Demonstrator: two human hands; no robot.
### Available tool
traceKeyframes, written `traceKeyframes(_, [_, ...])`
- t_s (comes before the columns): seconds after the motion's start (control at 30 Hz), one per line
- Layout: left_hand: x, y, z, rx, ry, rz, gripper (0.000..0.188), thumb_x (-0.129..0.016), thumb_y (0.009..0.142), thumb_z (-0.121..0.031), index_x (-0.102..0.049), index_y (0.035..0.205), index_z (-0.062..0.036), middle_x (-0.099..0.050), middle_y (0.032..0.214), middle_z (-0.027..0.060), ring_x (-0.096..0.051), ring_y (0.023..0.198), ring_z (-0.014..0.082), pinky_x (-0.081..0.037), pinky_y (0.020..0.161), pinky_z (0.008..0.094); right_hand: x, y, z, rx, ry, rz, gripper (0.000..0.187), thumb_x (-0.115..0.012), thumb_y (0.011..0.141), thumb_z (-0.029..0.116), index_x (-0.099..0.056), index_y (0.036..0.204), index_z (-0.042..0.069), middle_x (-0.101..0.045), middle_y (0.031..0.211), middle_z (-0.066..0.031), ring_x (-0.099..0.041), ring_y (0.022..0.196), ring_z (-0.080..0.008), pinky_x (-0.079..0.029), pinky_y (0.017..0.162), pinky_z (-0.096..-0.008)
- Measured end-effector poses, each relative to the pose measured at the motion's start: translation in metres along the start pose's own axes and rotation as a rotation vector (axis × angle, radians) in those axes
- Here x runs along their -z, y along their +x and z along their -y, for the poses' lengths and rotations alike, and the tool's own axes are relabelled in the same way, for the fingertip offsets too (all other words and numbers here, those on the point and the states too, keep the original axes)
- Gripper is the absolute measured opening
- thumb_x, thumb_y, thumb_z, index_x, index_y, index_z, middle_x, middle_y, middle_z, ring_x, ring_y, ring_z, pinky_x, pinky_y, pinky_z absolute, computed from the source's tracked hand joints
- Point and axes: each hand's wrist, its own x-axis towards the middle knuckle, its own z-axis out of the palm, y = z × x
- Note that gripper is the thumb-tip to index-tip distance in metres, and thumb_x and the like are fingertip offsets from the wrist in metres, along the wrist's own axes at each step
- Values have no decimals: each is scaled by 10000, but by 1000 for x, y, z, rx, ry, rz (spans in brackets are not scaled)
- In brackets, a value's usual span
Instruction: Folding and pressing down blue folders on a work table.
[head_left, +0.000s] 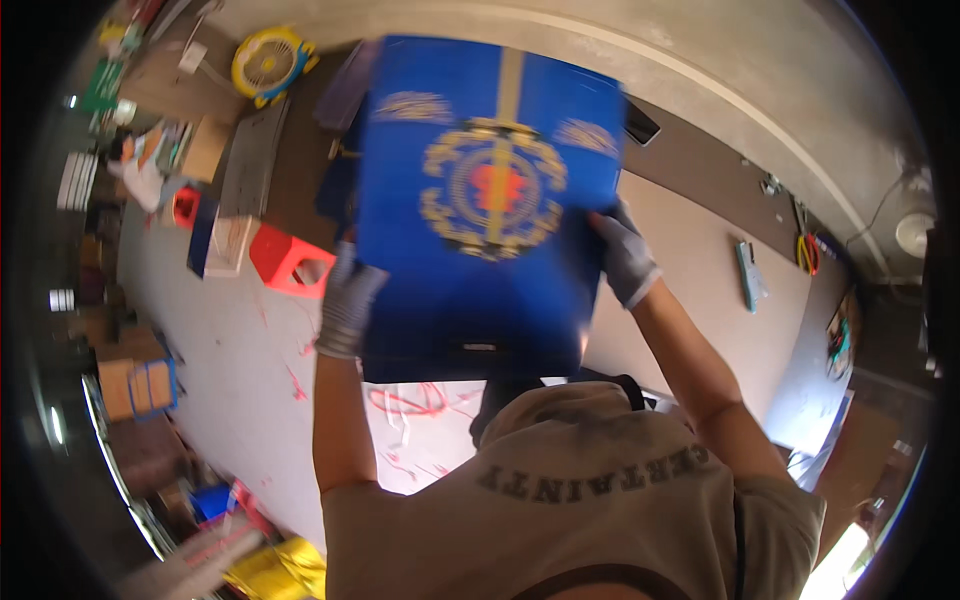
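Note:
A large blue box (400, 290) with a gold ring-shaped emblem, a red centre and a strip of tan tape is held up in front of me. My left hand (350, 305), in a grey glove, grips its left side near the lower corner. On the opposite side my right hand (628, 258), gloved too, clasps the edge with the thumb on the front face. The fingers of both hands are partly hidden behind the box. Slight blur covers the box's print.
Beyond the box runs a brown workbench (700, 230) with a light blue stapler-like tool (748, 275) and yellow-red handled scissors (807, 252). A yellow fan (268, 63) stands far left. Left on the floor are a red stool (285, 258) and cartons (135, 388). Another person (145, 170) sits farther off.

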Motion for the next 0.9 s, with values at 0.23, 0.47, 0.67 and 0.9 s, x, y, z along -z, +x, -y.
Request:
traceKeyframes(0.23, [128,210,82,105,311,-126,276,-524,761,-180,-579,1006,-67,-522,838,1,-491,784,114,-425,757,289,-118,128,-62,-107,-572,-315,664,-631,820,310,-308,1389,197,-533,1239,-197,-498,1169,-364,-406,949,-383])
traceKeyframes(0.47, [111,290,184,230,746,-18,598,-453,745,-162,-416,1302,50,-527,1267,191,-509,1141,312,-369,957,328,-127,135,-126,-71,-815,-653,584,-581,844,255,-336,1356,115,-483,1239,-175,-473,1157,-388,-414,940,-446])
traceKeyframes(0.67, [240,290,197,274,518,-218,535,-438,782,-123,-434,1310,-38,-563,1137,79,-533,977,197,-420,900,340,-99,80,-84,337,-1064,-315,710,-666,766,344,-367,1355,85,-406,1321,-201,-399,1224,-379,-343,1030,-415])
traceKeyframes(0.9, [47,209,83,-162,1411,-631,624,-536,802,-372,-420,1340,-79,-493,1276,203,-509,1132,352,-396,952,444,284,-65,15,179,-1880,-1151,913,-725,670,416,-285,1383,54,-355,1354,-192,-329,1262,-383,-235,1053,-529])
